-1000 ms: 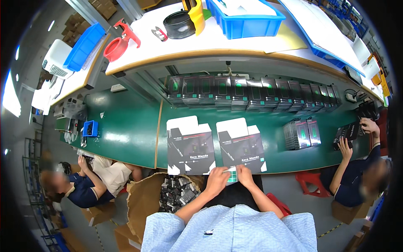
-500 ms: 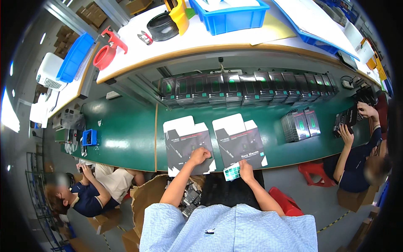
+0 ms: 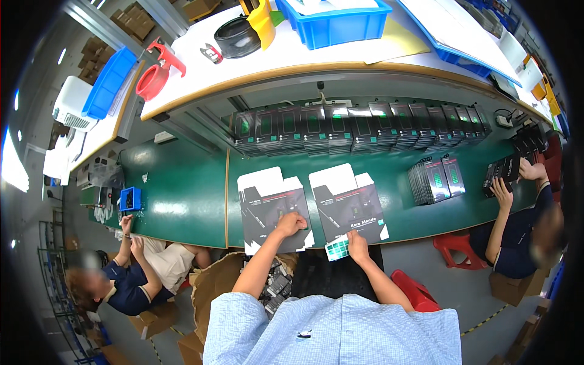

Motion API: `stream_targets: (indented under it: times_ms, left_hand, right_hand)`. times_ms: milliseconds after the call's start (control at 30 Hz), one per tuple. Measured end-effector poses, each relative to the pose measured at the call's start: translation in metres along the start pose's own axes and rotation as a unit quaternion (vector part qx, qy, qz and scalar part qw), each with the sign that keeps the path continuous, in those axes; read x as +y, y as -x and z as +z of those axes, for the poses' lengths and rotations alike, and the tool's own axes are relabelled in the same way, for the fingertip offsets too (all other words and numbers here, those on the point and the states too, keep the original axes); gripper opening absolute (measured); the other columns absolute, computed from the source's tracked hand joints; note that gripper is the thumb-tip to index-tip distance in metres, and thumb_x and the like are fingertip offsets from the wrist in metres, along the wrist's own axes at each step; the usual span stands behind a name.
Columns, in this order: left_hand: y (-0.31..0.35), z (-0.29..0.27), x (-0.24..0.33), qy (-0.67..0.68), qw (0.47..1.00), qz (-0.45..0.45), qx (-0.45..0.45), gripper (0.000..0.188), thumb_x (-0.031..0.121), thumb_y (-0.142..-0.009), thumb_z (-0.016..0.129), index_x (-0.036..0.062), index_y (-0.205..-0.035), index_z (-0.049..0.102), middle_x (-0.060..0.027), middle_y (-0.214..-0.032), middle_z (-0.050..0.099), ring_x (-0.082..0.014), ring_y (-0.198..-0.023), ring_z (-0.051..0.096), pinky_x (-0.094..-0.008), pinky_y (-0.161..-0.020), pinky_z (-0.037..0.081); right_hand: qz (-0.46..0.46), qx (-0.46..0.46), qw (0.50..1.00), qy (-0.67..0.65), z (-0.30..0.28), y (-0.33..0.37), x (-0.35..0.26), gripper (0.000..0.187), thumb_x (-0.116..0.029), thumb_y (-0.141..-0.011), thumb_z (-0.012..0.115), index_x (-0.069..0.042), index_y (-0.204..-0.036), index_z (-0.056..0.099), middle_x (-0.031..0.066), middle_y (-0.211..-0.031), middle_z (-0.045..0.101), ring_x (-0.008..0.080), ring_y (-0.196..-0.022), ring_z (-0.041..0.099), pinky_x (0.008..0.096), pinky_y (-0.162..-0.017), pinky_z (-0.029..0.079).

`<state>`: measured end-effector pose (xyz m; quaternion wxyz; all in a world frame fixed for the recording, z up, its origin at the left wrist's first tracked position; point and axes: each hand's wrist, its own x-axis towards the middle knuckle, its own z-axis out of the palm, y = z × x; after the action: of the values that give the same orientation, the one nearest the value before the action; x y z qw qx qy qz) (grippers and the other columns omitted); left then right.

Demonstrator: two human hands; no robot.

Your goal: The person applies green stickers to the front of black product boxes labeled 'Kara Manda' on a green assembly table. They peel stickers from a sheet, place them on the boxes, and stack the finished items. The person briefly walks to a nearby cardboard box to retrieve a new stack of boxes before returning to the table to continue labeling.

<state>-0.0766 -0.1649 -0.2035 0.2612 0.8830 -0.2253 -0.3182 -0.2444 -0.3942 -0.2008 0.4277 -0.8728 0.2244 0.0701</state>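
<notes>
The green label sheet [image 3: 336, 250] is grasped by the worktop's [image 3: 182, 182] near edge in the right hand [image 3: 358, 246], extended leftward from the fingers, long axis crosswise (slightly tilted). The left hand [image 3: 292, 224] is curled over a flat carton [image 3: 258, 210]; its grip cannot be told.

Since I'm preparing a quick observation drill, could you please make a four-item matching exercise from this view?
1. Label sheet
2. Left hand
3. Small blue tray
4. Red ring-shaped tool

A. On the white upper shelf
B. Over the left printed carton
C. Held in the right hand
D. On the green table, at left

Pairs: 1-C; 2-B; 3-D; 4-A
</notes>
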Motion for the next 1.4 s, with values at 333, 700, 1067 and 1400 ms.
stream_targets:
  times_ms: [333, 700, 1067, 1400]
  left_hand:
    - [0.0, -0.003, 0.008, -0.01, 0.999, -0.034, -0.025, 0.005, 0.019, -0.076, 0.066, 0.0168, -0.078, 0.07, -0.0013, -0.086, 0.064, -0.0202, -0.087, 0.061, -0.0425, -0.09, 0.036]
    - [0.002, -0.003, 0.011, -0.026, 0.999, -0.021, 0.017, 0.013, 0.027, -0.07, 0.068, 0.0145, -0.072, 0.07, -0.0018, -0.075, 0.067, -0.0198, -0.076, 0.064, -0.0425, -0.077, 0.044]
    - [0.002, -0.005, 0.025, -0.049, 0.997, -0.061, 0.019, 0.016, 0.024, -0.062, 0.077, 0.0132, -0.069, 0.068, -0.0032, -0.072, 0.067, -0.0233, -0.075, 0.064, -0.0444, -0.078, 0.044]
    - [-0.018, -0.008, 0.004, -0.016, 1.0, -0.006, 0.009, 0.022, 0.014, -0.066, 0.072, 0.0066, -0.079, 0.055, -0.0126, -0.074, 0.064, -0.0319, -0.074, 0.062, -0.0412, -0.064, 0.047]
  right_hand:
    - [-0.01, 0.007, 1.0, -0.003, -0.001, 0.0, -0.001, 0.021, -0.021, -0.093, 0.045, -0.001, -0.09, 0.052, 0.0271, -0.075, 0.058, 0.0466, -0.078, 0.055, 0.0522, -0.066, 0.042]
    - [-0.019, 0.011, 1.0, 0.006, -0.001, -0.001, 0.0, 0.021, -0.02, -0.092, 0.046, -0.001, -0.087, 0.053, 0.0264, -0.072, 0.059, 0.0451, -0.074, 0.057, 0.0521, -0.066, 0.044]
    - [-0.006, -0.009, 1.0, 0.025, -0.003, -0.002, -0.002, 0.022, -0.021, -0.092, 0.045, -0.001, -0.088, 0.054, 0.0259, -0.075, 0.059, 0.0446, -0.076, 0.057, 0.0515, -0.068, 0.044]
    - [0.073, 0.02, 0.991, -0.107, -0.008, -0.005, 0.029, 0.026, -0.023, -0.089, 0.047, 0.0, -0.093, 0.058, 0.0228, -0.084, 0.061, 0.0364, -0.083, 0.06, 0.0418, -0.074, 0.045]
